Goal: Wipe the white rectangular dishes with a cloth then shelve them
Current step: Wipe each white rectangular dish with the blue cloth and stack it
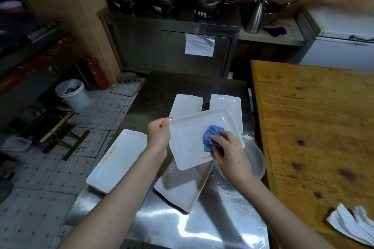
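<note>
The left hand pinched the rim of a dish, held tilted over the table. The cloth sat bunched on it under the right hand's curled fingers. Wiping was in hand; the unwiped corners likely came next.

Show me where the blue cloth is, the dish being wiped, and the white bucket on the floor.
blue cloth [210, 130], head view, on its bunched upper folds.
wiped dish [188, 143], head view, on its bare inner face.
white bucket [77, 99], head view, on its outer wall.
</note>
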`<state>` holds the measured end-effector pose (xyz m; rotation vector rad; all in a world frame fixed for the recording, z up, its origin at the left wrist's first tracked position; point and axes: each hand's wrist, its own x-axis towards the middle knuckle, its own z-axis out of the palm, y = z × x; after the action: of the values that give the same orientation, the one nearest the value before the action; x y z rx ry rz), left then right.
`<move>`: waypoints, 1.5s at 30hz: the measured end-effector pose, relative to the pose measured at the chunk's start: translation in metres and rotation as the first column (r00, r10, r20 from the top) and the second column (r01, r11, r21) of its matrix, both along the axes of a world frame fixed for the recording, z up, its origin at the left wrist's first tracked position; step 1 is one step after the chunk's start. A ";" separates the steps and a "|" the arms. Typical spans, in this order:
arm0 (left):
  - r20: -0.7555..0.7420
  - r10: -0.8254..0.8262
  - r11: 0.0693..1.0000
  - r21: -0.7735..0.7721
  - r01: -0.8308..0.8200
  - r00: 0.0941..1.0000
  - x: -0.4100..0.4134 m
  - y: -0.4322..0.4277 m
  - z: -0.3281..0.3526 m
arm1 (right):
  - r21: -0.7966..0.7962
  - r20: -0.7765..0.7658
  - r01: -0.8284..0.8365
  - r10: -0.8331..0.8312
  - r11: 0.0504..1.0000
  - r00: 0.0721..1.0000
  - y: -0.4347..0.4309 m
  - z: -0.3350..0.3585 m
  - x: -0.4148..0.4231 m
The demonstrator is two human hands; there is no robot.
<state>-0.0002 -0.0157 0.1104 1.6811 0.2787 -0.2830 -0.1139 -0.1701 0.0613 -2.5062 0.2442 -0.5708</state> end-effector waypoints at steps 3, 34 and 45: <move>-0.017 -0.003 1.000 0.017 0.004 1.000 0.000 -0.002 -0.002 | -0.037 0.024 -0.109 0.110 0.993 0.994 0.027 0.000 0.002; 0.031 -0.033 0.999 0.020 0.032 0.999 -0.017 -0.006 0.003 | 0.043 -0.006 -0.058 0.058 0.997 0.998 0.037 0.011 0.012; -0.003 0.002 1.000 -0.004 -0.002 1.000 -0.025 0.010 -0.003 | 0.017 -0.050 -0.075 0.076 0.997 0.996 0.018 0.010 0.003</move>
<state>-0.0257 -0.0055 0.1074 1.6766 0.2823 -0.2847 -0.1106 -0.1516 0.0714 -2.5059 0.1708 -0.4743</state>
